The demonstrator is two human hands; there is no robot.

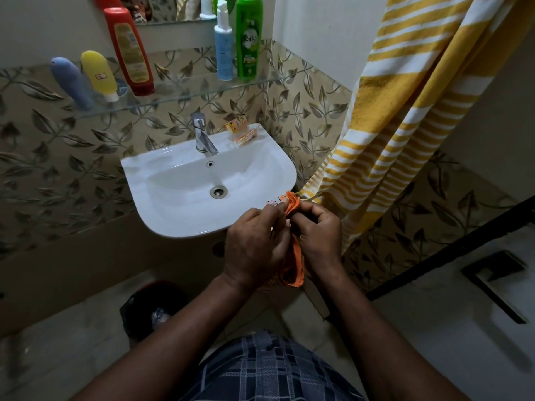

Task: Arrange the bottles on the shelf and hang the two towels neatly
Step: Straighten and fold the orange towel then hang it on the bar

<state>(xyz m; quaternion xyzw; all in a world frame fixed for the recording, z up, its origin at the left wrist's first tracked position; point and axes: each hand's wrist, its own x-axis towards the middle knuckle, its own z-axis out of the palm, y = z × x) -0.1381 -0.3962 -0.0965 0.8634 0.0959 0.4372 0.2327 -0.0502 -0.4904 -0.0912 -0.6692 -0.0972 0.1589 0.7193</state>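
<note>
The glass shelf (185, 91) bears a blue-grey bottle (72, 82), yellow bottle (100, 75) and red bottle (130, 50) at left, a pump bottle (223, 47) and green bottle (249, 39) at right. Orange sachets (241, 133) lie on the far right rim of the sink (136, 169).

White ceramic washbasin (179, 218) at centre, chrome tap (202, 137) at its 12 o'clock, beige leaf-patterned wall tiles (43, 175) at 9 o'clock, pale floor tiles (72, 351) at 7 o'clock.

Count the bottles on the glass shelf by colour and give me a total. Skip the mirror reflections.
Grey-blue bottle: 1
Yellow bottle: 1
Red bottle: 1
Pale blue pump bottle: 1
Green bottle: 1
Total: 5
</note>
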